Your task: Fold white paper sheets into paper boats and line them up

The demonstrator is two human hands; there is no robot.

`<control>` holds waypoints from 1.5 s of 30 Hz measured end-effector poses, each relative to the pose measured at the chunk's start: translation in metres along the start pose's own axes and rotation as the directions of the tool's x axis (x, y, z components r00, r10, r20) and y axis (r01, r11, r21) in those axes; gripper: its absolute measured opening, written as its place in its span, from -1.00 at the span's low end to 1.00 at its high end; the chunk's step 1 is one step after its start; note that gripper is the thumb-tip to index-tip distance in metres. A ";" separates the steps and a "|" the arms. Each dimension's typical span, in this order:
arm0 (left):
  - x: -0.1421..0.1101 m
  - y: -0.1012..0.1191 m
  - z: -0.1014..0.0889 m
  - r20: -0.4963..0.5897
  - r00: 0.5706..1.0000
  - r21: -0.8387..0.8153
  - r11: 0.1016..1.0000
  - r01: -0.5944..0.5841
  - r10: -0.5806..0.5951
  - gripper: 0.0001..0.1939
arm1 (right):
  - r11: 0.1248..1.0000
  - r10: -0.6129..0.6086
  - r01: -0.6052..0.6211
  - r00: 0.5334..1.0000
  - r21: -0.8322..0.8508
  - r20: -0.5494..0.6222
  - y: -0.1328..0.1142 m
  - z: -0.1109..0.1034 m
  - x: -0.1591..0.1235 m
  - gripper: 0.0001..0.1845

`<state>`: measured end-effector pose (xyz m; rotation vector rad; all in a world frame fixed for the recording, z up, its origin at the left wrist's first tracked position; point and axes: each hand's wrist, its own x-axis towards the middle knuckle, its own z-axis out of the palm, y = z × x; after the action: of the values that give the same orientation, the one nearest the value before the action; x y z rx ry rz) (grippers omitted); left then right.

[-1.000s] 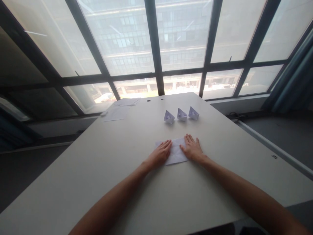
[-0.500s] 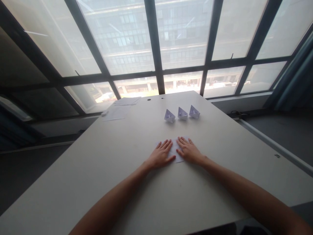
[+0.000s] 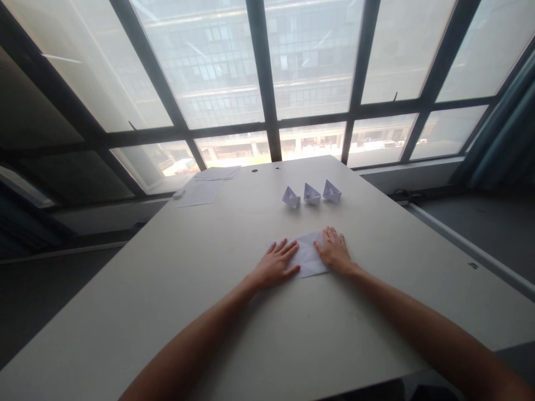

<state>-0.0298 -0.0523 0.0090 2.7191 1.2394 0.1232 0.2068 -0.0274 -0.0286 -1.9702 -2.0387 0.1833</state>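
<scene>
Left hand [image 3: 273,265]: flat, fingers spread, on the left end of the creased paper [image 3: 308,257].
Right hand [image 3: 334,252]: laid on the right end, thumb out, not touching the left hand.
Creased paper: under and between both hands; it could wrinkle or rip if they push different ways, or slide crooked if one presses too softly.
Paper shapes [image 3: 312,195]: three, past the hands; a quick reach forward could bump them.
</scene>
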 end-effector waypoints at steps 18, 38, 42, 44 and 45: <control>-0.001 0.002 -0.002 -0.016 1.000 -0.011 1.000 -0.010 0.010 -0.28 | 0.983 -0.056 0.066 0.996 0.172 -0.063 0.008 0.002 0.003 -0.44; 0.001 -0.003 0.004 0.002 1.000 0.024 1.000 0.007 -0.007 -0.13 | 0.611 -0.621 0.615 0.763 0.498 -0.180 -0.003 -0.010 -0.006 -0.56; 0.002 -0.004 0.004 -0.011 1.000 0.008 1.000 0.024 -0.024 -0.20 | 0.664 -0.692 0.647 0.722 0.375 -0.019 -0.004 -0.022 -0.012 -0.50; 0.003 -0.004 0.003 -0.028 0.999 0.000 0.999 0.041 -0.041 -0.27 | 0.690 -0.693 0.646 0.720 0.328 0.038 -0.007 -0.030 -0.016 -0.44; 0.003 -0.004 0.002 -0.043 0.998 -0.001 0.999 0.054 -0.054 -0.31 | 0.700 -0.691 0.644 0.721 0.309 0.062 -0.009 -0.034 -0.018 -0.43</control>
<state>-0.0307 -0.0477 0.0062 2.6941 1.3236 0.1754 0.2089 -0.0501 0.0035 -0.9717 -2.5425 0.4454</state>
